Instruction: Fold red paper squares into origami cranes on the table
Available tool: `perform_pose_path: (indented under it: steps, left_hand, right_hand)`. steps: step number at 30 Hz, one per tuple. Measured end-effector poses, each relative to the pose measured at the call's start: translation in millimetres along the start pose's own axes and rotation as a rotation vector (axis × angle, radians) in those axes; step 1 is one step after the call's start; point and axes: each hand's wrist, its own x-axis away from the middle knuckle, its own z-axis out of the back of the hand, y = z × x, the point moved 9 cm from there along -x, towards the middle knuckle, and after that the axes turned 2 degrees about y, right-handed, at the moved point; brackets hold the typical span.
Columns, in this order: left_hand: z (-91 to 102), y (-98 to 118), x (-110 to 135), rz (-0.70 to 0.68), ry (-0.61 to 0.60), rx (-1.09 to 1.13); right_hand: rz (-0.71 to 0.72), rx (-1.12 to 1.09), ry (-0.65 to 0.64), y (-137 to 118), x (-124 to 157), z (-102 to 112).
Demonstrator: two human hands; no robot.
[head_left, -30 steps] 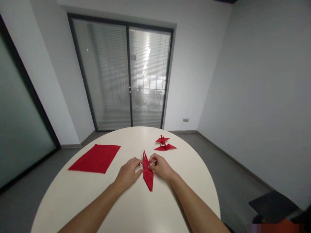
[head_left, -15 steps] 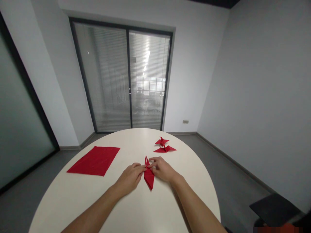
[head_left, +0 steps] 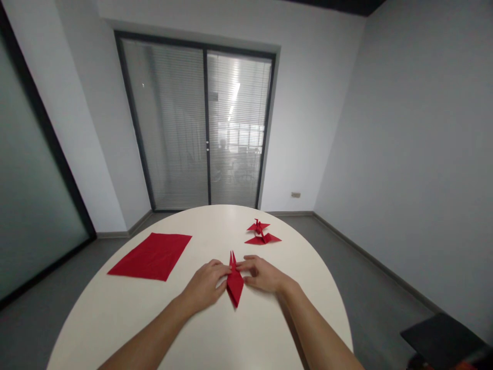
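Observation:
A narrow, part-folded piece of red paper [head_left: 234,285] lies on the round white table [head_left: 200,329], two thin points aimed away from me. My left hand [head_left: 205,288] rests against its left edge, fingers curled and pressing on the fold. From the right, my right hand [head_left: 262,275] pins the paper's upper part under its fingertips, fingers close together. Both hands touch the paper at its middle.
A flat red paper sheet [head_left: 151,256] lies at the left of the table. A finished red paper crane [head_left: 262,233] stands beyond my right hand. A dark chair [head_left: 442,336] sits at the lower right. Glass doors with blinds [head_left: 204,123] close the far wall.
The red paper has flattened and shortened in view under my fingers, and both hands have slid slightly toward me along it. The sheet and crane have not moved.

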Motion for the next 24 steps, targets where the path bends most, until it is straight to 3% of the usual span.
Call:
perform_pose_path:
  steps: [9,15,24]
  left_hand:
    - [1.9,-15.3,-0.3,0.154,0.047,0.028]
    - [-2.3,-22.5,-2.3,0.186,0.111,0.041]
    - [-10.0,-37.6,-3.5,0.224,0.172,0.163]
  right_hand:
    - [-0.083,-0.008,0.116,10.5,-1.7,1.2]
    - [-0.091,0.102,0.229,8.8,-2.9,3.9]
    - [-0.128,0.175,0.293,9.9,-6.4,0.8]
